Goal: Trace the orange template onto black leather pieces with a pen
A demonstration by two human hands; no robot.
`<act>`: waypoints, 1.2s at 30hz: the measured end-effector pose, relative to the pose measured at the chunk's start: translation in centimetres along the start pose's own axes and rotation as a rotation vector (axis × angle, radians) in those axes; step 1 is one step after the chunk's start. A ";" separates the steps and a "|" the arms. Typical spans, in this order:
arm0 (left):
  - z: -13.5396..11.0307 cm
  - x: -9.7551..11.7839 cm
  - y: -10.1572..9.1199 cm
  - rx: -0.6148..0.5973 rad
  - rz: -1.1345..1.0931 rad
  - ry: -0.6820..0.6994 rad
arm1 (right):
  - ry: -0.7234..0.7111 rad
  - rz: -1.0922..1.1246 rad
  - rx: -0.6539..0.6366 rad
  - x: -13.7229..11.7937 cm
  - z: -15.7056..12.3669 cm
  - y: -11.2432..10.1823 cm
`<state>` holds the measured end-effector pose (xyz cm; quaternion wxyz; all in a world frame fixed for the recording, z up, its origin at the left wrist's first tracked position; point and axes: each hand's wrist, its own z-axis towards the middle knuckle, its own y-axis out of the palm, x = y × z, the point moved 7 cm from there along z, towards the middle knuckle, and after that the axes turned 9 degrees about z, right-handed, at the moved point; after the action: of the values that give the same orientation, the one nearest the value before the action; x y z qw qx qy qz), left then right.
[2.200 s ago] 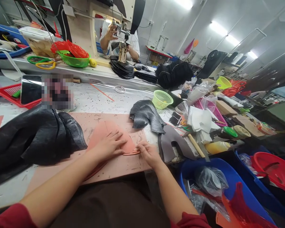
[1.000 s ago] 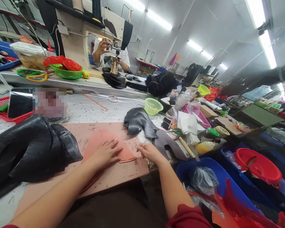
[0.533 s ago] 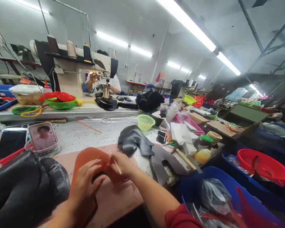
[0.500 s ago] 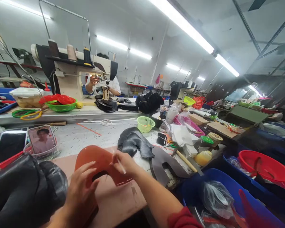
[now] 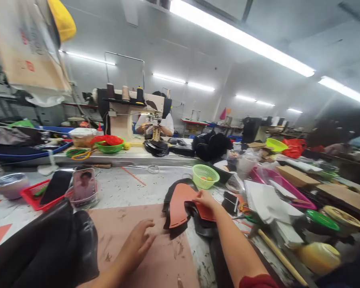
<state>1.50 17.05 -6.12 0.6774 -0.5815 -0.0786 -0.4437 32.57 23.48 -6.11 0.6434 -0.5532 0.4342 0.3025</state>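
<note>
An orange U-shaped piece, leather-like with short slits near its end, lies over black leather pieces at the middle of the bench. My right hand pinches the orange piece at its upper right edge; the fingertips are partly hidden. Over the pinkish mat, my left hand holds nothing, its fingers apart. To its left is a large folded black leather piece.
A light-green basket stands just behind the pieces. Left are a phone in a clear stand and a red basket. A wooden-handled tool lies right. Behind, a person sits at a sewing machine.
The orange piece has gone from between both hands onto the black leather pieces to the right. My left hand has let go of it. The view has shifted left and up.
</note>
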 end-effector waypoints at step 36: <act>11.1 2.3 6.2 -0.280 -0.110 -0.225 | -0.174 0.502 0.842 -1.4 -10.0 -15.2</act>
<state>11.68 24.92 -5.67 0.5515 -0.7107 -0.1233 -0.4189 42.95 10.71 1.82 0.7520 -0.0964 0.5833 0.2915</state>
